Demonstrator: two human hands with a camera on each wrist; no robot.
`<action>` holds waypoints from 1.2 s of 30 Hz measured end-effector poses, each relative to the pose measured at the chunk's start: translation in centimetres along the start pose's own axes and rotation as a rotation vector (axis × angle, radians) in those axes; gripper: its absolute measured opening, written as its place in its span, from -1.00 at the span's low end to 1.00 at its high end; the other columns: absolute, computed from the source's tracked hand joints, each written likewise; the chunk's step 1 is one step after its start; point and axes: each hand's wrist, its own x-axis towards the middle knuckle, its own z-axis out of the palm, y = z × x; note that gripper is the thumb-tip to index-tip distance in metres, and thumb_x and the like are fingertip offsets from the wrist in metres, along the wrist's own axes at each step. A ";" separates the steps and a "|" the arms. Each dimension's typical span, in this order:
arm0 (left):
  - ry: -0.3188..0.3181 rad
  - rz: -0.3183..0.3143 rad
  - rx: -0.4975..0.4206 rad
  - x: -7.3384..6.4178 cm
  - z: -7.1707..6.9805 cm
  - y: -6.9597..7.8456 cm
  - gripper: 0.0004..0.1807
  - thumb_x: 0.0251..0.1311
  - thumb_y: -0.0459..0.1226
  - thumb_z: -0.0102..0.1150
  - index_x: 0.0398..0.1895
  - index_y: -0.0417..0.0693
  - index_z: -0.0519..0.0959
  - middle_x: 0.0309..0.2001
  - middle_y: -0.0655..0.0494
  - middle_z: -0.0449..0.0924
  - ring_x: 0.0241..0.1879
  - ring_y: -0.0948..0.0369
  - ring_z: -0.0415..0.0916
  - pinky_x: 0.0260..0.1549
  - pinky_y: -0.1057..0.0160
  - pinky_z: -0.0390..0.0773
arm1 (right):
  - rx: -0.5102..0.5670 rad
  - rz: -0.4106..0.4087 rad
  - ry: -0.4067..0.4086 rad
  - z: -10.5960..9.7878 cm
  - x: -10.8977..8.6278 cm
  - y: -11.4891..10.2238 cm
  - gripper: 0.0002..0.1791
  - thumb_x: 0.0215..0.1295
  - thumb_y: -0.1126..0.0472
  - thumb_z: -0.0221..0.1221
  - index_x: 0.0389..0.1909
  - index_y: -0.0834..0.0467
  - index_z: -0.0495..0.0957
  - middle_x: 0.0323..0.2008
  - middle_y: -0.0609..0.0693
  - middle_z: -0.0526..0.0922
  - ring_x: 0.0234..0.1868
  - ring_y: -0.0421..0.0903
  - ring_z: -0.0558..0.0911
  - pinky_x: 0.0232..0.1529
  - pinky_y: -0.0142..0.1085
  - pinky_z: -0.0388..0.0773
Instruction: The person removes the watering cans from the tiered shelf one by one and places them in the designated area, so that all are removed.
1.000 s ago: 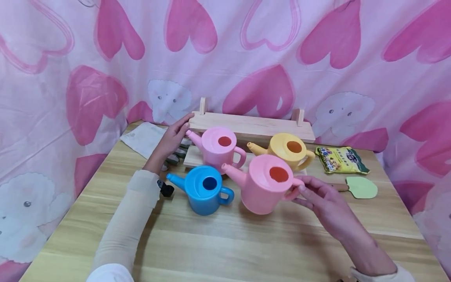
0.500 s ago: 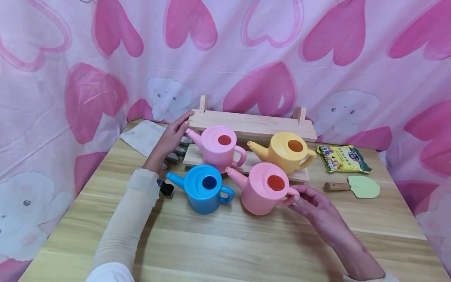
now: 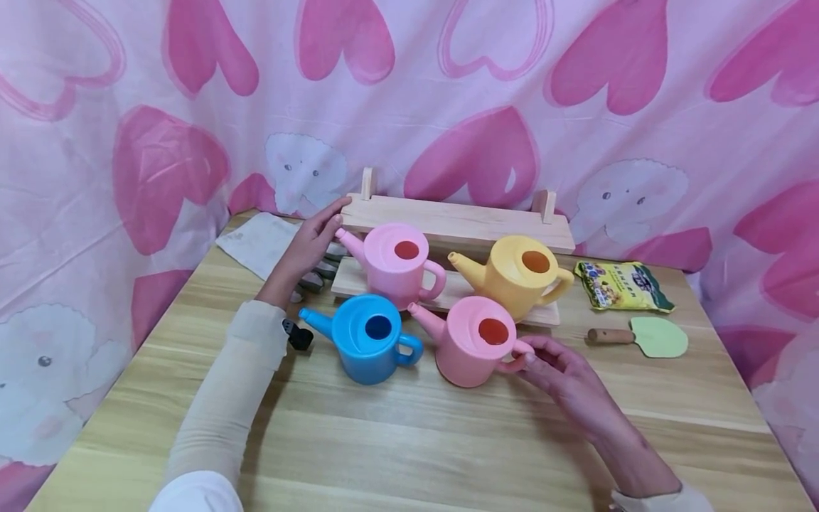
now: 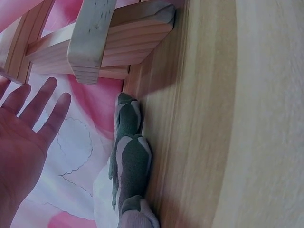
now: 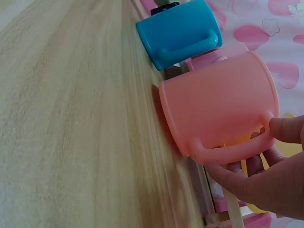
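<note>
In the head view, my right hand (image 3: 569,384) holds the handle of a coral-pink watering can (image 3: 470,355). The right wrist view shows the thumb at the top of that handle and fingers passing behind it; the can's base (image 5: 173,123) is right at the tabletop. To its left stands a blue watering can (image 3: 367,355). My left hand (image 3: 307,245) reaches to the left end of a two-tier wooden shelf (image 3: 461,217), its fingers extended in the left wrist view. On the lower tier are a light pink watering can (image 3: 390,274) and a yellow one (image 3: 512,284).
A cloth (image 3: 259,242) and grey-green gloves (image 4: 133,161) lie at the left, beside my left forearm. Right of the shelf are a yellow packet (image 3: 621,286) and a small trowel (image 3: 659,338) with a wooden handle. A heart-patterned curtain (image 3: 473,57) hangs behind the table.
The coral-pink watering can has come down to the table beside the blue one, my right hand moving down and left with it. My left hand has stayed at the shelf.
</note>
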 end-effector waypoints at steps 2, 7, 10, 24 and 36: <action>-0.002 0.006 -0.001 0.0 0.0 0.0 -0.44 0.65 -0.18 -0.15 0.63 -0.02 0.18 0.61 -0.01 0.06 0.49 -0.11 0.18 0.30 -0.14 0.41 | 0.002 0.008 -0.004 0.0 0.1 0.0 -0.56 0.61 0.18 0.07 0.33 0.37 0.38 0.05 0.35 0.64 0.18 0.14 0.63 0.23 -0.17 0.52; 0.001 0.003 -0.004 -0.1 0.0 0.1 -0.45 0.65 -0.18 -0.15 0.63 -0.01 0.19 0.61 0.00 0.07 0.50 -0.09 0.17 0.30 -0.13 0.41 | 0.003 0.011 -0.025 0.0 0.3 0.0 -0.56 0.62 0.20 0.05 0.32 0.40 0.36 0.09 0.45 0.59 0.19 0.16 0.63 0.24 -0.18 0.51; -0.001 0.007 -0.007 -0.1 0.0 0.1 -0.44 0.65 -0.18 -0.15 0.62 -0.02 0.19 0.61 0.00 0.07 0.49 -0.10 0.19 0.30 -0.13 0.41 | -0.022 0.001 -0.035 0.0 0.2 0.0 -0.57 0.62 0.18 0.05 0.32 0.38 0.37 0.09 0.43 0.60 0.19 0.15 0.63 0.23 -0.22 0.52; -0.007 0.004 -0.006 -0.2 -0.1 0.2 -0.44 0.65 -0.18 -0.15 0.63 -0.04 0.18 0.61 -0.01 0.07 0.48 -0.10 0.22 0.29 -0.11 0.42 | -0.144 -0.021 -0.046 -0.3 0.2 0.1 -0.59 0.61 0.18 0.06 0.33 0.29 0.41 0.09 0.34 0.65 0.21 0.11 0.61 0.20 -0.28 0.53; -0.010 0.009 -0.006 -0.1 -0.1 0.0 -0.44 0.65 -0.18 -0.15 0.63 -0.07 0.17 0.61 -0.04 0.08 0.45 -0.13 0.25 0.28 -0.12 0.43 | -0.326 -0.025 0.098 -1.3 -0.4 -2.1 -0.49 0.62 -0.01 0.05 0.38 0.22 0.38 0.27 0.17 0.50 0.23 -0.05 0.52 0.15 -0.32 0.56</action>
